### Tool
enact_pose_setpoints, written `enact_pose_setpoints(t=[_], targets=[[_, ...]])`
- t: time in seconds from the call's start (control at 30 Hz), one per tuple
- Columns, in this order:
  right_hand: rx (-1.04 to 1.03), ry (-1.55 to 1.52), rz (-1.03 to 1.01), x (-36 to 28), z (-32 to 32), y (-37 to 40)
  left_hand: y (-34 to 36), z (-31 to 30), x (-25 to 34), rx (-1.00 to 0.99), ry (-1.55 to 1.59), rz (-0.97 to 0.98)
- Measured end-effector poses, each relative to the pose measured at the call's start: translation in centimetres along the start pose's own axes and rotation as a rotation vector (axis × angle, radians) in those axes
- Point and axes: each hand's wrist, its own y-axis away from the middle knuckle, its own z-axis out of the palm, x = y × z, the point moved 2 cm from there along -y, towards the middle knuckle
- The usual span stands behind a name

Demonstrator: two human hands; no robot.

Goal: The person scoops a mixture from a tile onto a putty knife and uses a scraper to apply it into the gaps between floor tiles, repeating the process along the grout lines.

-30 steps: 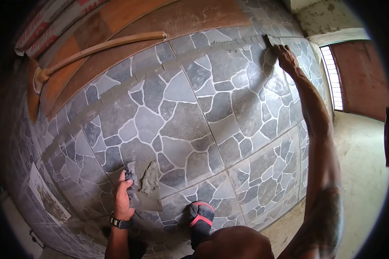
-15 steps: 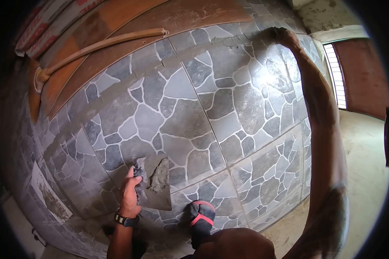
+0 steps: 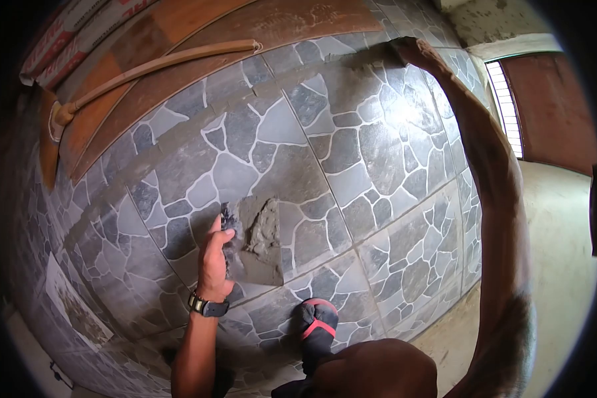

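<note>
My left hand [image 3: 212,265], with a watch on the wrist, grips the left edge of a flat rectangular plate [image 3: 262,265]. A lump of wet grey mortar [image 3: 265,229] sits on the plate, which is held above the stone-pattern tiles [image 3: 298,172]. Far forward and to the right, my right hand [image 3: 410,52] is closed at the far end of a grey mortar strip [image 3: 192,126] that runs across the tiles. Its fingers are in shadow, and what they hold is hidden from me.
A long curved wooden handle [image 3: 159,68] lies on brown boards [image 3: 199,30] at the upper left, near printed bags [image 3: 66,40]. A white-edged piece [image 3: 76,302] lies at lower left. My sandalled foot [image 3: 320,318] stands on the tiles. A reddish door [image 3: 550,106] is at right.
My left hand and the mortar-loaded plate have moved up and to the right. My right hand has shifted left along the mortar strip. The view has tilted slightly.
</note>
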Motion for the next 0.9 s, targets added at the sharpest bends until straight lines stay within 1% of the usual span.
enact_pose_setpoints(t=[0.03,0.1,0.13,0.2,0.27,0.3,0.33,0.37,0.4,0.5,0.53,0.63,0.67,0.77,0.8,0.9], targets=[[-0.010,-0.025,0.004,-1.6,-0.4,0.3,-0.4,0.1,0.3,-0.006,-0.002,0.002],[-0.032,-0.072,0.008,-1.5,0.6,0.3,-1.3,-0.8,0.4,-0.003,-0.002,0.018],[0.011,-0.093,-0.022,-1.5,1.2,0.2,-2.1,-1.6,0.1,-0.011,0.007,0.028],[0.002,-0.081,-0.004,-2.6,1.3,0.2,-2.3,-1.7,0.8,-0.015,0.041,0.042],[-0.044,-0.068,0.012,-4.2,1.5,0.2,-2.4,-1.9,1.5,-0.061,0.065,0.046],[-0.015,-0.076,0.008,-4.9,1.9,0.0,-2.4,-2.2,1.9,-0.086,0.078,0.050],[0.017,-0.085,0.004,-6.0,2.5,0.1,-2.6,-3.3,1.7,-0.007,0.052,0.060],[0.050,-0.094,0.000,-7.4,2.6,0.1,-2.7,-4.1,1.8,0.006,0.039,0.066],[-0.006,-0.096,-0.007,-8.6,2.4,0.3,-2.8,-4.9,1.9,0.020,0.027,0.071],[0.048,0.059,-0.121,-12.6,3.0,0.6,-2.6,-7.1,2.4,0.043,0.030,0.103],[0.006,-0.005,-0.016,-15.2,2.2,1.5,-2.4,-7.8,2.8,0.048,0.034,0.115],[-0.006,-0.018,0.046,-18.6,2.8,1.6,-1.9,-9.4,4.1,0.020,0.120,0.098],[-0.012,-0.064,0.087,-19.6,3.3,1.6,-1.8,-9.9,4.4,0.035,0.118,0.124],[0.061,0.012,-0.006,-21.7,4.6,1.4,-1.2,-11.5,5.5,0.088,0.096,0.196],[0.008,-0.024,0.048,-22.2,4.8,1.2,-0.9,-12.0,5.9,0.109,0.084,0.216],[0.033,0.015,0.003,-24.4,6.2,1.0,0.2,-13.7,6.9,0.193,0.057,0.245]])
